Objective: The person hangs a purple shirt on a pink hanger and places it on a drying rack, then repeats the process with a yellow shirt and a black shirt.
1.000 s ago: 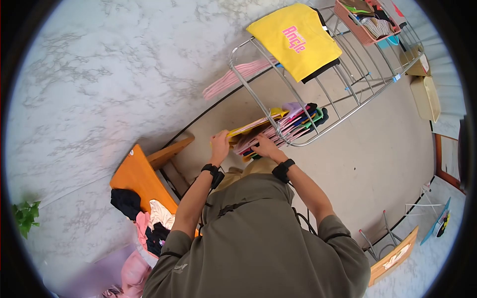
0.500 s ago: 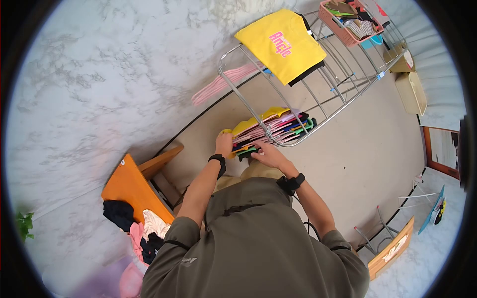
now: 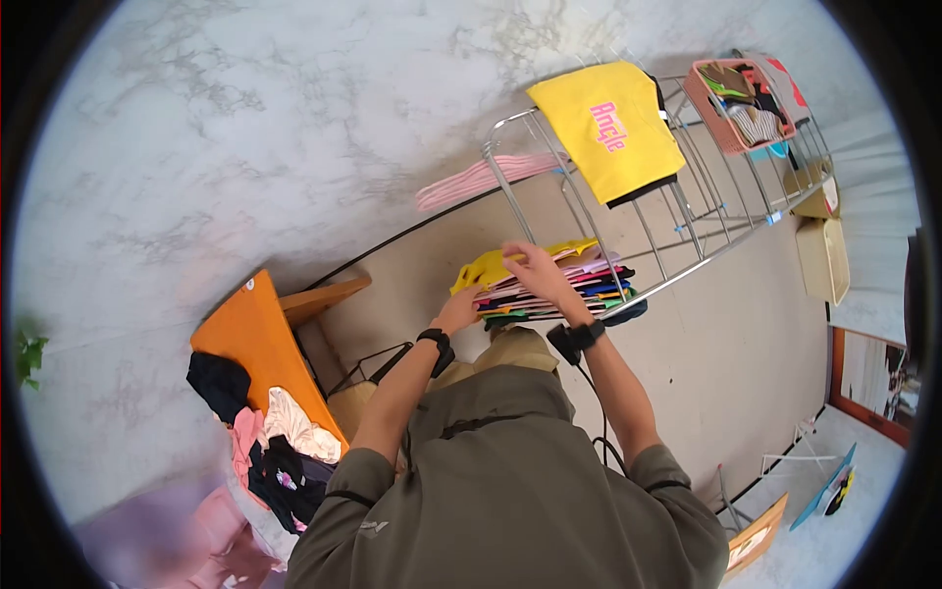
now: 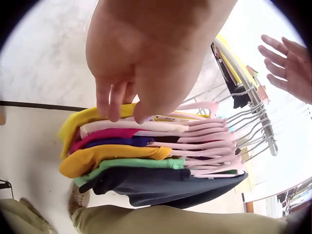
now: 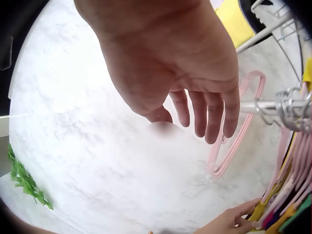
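Note:
A row of shirts on pink hangers [image 4: 209, 146] hangs from the end bar of a metal drying rack. Nearest the wall is a yellow shirt [image 3: 478, 272], followed by white, magenta, blue, orange, green and dark ones. My left hand [image 3: 457, 310] is at the shoulder end of the row. In the left wrist view, its fingers point down with their tips on the yellow and white garments. Raised above the row, my right hand [image 3: 535, 270] holds nothing, and its fingers [image 5: 213, 117] hang loosely extended.
Spare pink hangers [image 3: 486, 179] hang at the rack's wall side. A yellow printed shirt [image 3: 613, 133] lies over the metal drying rack [image 3: 510, 187], beside a pink basket [image 3: 716, 108] of clothes. At the left stands an orange wooden chair [image 3: 257, 339] near a heap of clothes [image 3: 294, 432].
My right hand has left the front of the row of shirts and risen toward the wall side. My left hand stays at the shoulder end. The head view has shifted slightly.

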{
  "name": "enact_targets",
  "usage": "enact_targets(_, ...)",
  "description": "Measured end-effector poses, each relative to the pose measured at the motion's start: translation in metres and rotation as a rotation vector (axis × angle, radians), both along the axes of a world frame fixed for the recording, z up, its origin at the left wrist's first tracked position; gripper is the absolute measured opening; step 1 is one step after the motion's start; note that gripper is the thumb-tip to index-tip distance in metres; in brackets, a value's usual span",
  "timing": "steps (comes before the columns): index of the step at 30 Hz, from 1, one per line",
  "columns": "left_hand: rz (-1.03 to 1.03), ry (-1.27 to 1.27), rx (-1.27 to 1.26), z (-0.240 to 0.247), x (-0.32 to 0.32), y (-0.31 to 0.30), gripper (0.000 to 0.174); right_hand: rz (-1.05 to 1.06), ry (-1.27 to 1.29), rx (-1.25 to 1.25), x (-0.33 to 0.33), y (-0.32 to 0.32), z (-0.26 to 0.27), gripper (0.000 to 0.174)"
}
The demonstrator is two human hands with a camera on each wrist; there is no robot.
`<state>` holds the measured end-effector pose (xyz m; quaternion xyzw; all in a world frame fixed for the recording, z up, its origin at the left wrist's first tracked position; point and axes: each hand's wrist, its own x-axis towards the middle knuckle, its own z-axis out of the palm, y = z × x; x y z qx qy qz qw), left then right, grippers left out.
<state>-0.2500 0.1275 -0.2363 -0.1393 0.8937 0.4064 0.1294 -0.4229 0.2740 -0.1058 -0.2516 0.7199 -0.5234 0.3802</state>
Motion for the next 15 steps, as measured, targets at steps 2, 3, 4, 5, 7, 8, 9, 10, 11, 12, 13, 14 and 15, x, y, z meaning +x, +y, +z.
enact_targets(2, 0.044, 0.028, -0.006, -0.012, 0.024, -0.018, 0.043, 0.024, 0.054, -0.108, -0.014, -0.037, -0.04, 0.041)
enact_targets(3, 0.157, 0.05, -0.021, -0.02, 0.044, -0.027, 0.04, 0.048, 0.051, -0.122, -0.021, -0.057, -0.058, 0.041)
enact_targets(4, 0.271, 0.073, -0.039, -0.021, 0.066, -0.036, 0.037, 0.012, -0.115, -0.09, -0.029, -0.078, -0.075, 0.043)
enact_targets(5, 0.393, 0.004, 0.044, -0.015, 0.089, -0.047, 0.035, -0.022, -0.279, -0.056, -0.035, -0.1, -0.089, 0.045)
enact_targets(7, 0.569, -0.043, 0.078, 0.003, 0.144, -0.062, 0.031, -0.088, -0.48, -0.017, -0.048, -0.13, -0.104, 0.046)
enact_targets(8, 0.624, -0.018, 0.029, 0.012, 0.173, -0.065, 0.029, -0.179, -0.671, 0.041, -0.058, -0.14, -0.115, 0.047)
enact_targets(9, 0.675, -0.116, -0.045, 0.014, 0.206, -0.067, 0.028, -0.185, -0.708, 0.012, -0.068, -0.149, -0.142, 0.044)
enact_targets(10, 0.738, -0.049, -0.077, 0.006, 0.245, -0.062, 0.028, -0.163, -0.706, 0.008, -0.075, -0.153, -0.142, 0.044)
enact_targets(11, 0.835, -0.152, -0.024, -0.018, 0.295, -0.059, 0.025, -0.273, -0.723, -0.016, -0.079, -0.158, -0.139, 0.042)
enact_targets(12, 0.999, -0.34, 0.059, 0.01, 0.314, -0.041, 0.022, -0.381, -0.742, -0.035, -0.082, -0.162, -0.141, 0.039)
enact_targets(13, 1.081, -0.368, 0.086, -0.002, 0.357, -0.021, 0.022, -0.459, -0.76, -0.056, -0.088, -0.168, -0.153, 0.037)
enact_targets(14, 1.165, -0.396, 0.114, -0.014, 0.393, -0.001, 0.021, -0.536, -0.778, -0.076, -0.095, -0.174, -0.169, 0.035)
enact_targets(15, 1.339, -0.493, 0.246, 0.007, 0.397, 0.023, 0.021, -0.593, -0.821, -0.103, -0.102, -0.178, -0.18, 0.041)
